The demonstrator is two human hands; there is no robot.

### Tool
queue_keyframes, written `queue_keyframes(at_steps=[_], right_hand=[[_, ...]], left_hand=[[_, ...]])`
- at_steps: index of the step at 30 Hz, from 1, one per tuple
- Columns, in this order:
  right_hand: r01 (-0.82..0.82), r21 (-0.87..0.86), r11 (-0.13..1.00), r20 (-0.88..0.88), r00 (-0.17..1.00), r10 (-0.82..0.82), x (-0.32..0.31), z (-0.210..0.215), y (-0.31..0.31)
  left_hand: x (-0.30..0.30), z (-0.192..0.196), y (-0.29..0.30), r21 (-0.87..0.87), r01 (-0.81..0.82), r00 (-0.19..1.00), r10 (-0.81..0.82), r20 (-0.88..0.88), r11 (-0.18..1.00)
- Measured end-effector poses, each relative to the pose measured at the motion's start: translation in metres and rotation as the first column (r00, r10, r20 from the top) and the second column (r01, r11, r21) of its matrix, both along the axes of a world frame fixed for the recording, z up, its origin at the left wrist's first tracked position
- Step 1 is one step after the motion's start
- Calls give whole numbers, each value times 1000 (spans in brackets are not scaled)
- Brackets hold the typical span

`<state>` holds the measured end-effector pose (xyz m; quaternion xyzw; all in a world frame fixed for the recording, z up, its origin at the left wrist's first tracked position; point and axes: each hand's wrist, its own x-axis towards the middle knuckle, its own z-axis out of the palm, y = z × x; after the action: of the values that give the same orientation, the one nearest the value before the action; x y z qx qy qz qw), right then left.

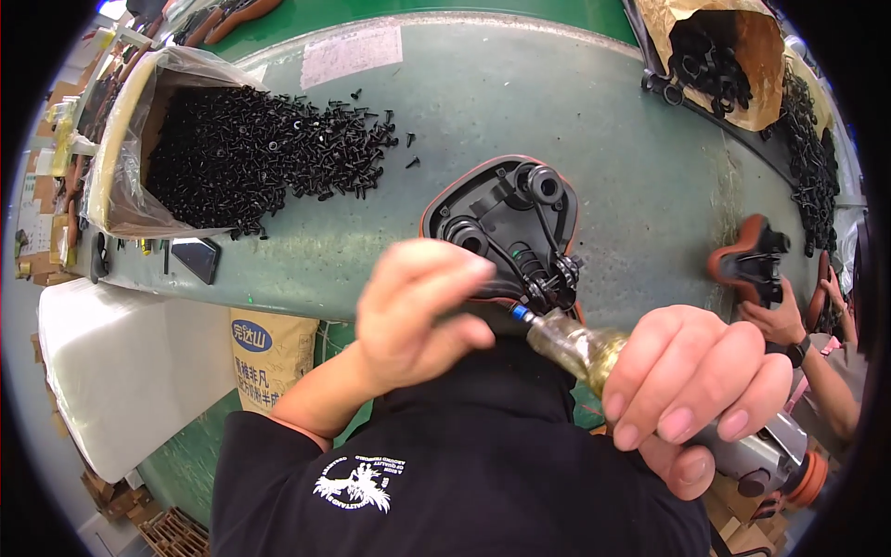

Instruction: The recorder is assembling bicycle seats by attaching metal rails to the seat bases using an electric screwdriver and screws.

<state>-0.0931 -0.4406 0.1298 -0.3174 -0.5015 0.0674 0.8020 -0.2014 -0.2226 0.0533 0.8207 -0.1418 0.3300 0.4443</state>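
A bicycle saddle point(487, 200) lies upside down on the bench, its black underside, coil springs and metal rails showing inside a reddish-brown rim. My right hand point(696, 390) is wrapped round a power screwdriver point(775, 455) whose front end is covered in yellowish tape. The blue-banded bit point(522, 313) points at the saddle's near end, by the rail clamp point(557, 278); whether it touches a screw I cannot make out. Just left of the bit, my left hand point(413, 311) is slightly blurred, thumb apart from bent fingers, with nothing visible between them.
An open box point(116, 158) lined with plastic spills black screws point(269, 148) onto the green bench point(520, 84). A paper bag point(761, 46) of black parts stands at the far right. On the right, a co-worker's hand point(780, 316) holds another saddle point(747, 255). A dark phone-like object point(197, 260) lies near the left edge.
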Motion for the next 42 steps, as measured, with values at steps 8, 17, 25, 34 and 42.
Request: queue_keyframes(at_steps=[8,17,25,34,42], right_hand=[[217,-23,976,21,976,-216,9,-6,-13],[191,-76,979,26,981,-190,14,-11,-16],[219,-94,971,26,976,-217,14,-6,-15],[133,-203,970,27,991,-130,21,2,25],[52,-299,953,65,997,-34,23,-1,54]], left_hand=[[27,-16,3,413,-381,914,405,31,827],[43,-38,6,309,-355,934,323,153,882],[32,-37,11,218,-338,939,345,5,916],[35,-48,9,246,-447,885,465,-15,860],[25,-62,7,62,-445,893,448,-41,893]])
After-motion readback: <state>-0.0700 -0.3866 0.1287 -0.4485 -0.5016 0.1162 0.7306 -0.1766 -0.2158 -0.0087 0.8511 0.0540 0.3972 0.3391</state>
